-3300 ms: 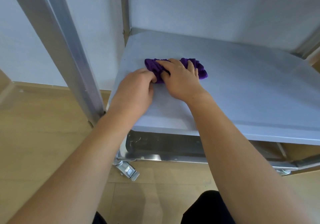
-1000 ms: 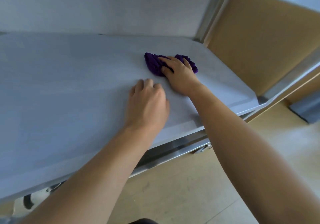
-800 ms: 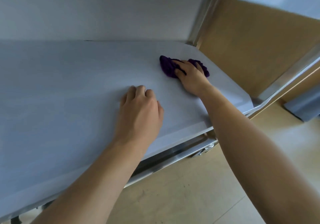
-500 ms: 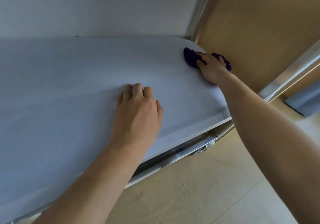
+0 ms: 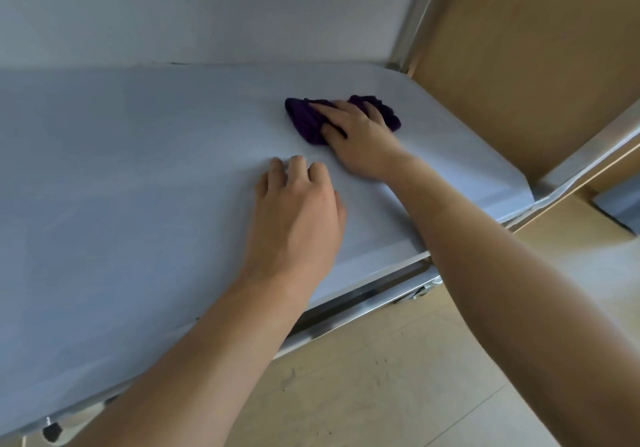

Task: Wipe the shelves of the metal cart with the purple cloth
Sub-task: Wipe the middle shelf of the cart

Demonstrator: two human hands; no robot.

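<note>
Mid-wipe, working the right end of this shelf

The right hand point(image 5: 360, 141) has its fingers point(image 5: 327, 109) spread flat on the bunched purple cloth point(image 5: 306, 122), pressing it onto the shelf point(image 5: 138, 176) of the metal cart point(image 5: 412, 24), a bit in from the far right corner. I can't really tell if the thumb hooks into a fold. The left hand point(image 5: 298, 218) holds nothing, its fingers loosely bent with the tips resting on the shelf as a brace. So I'd say we're partway through this one level. The next move probably needs a firm, flat push toward the right edge and front lip, with the cloth kept from rolling up, then on to whichever other shelves are left.
</note>
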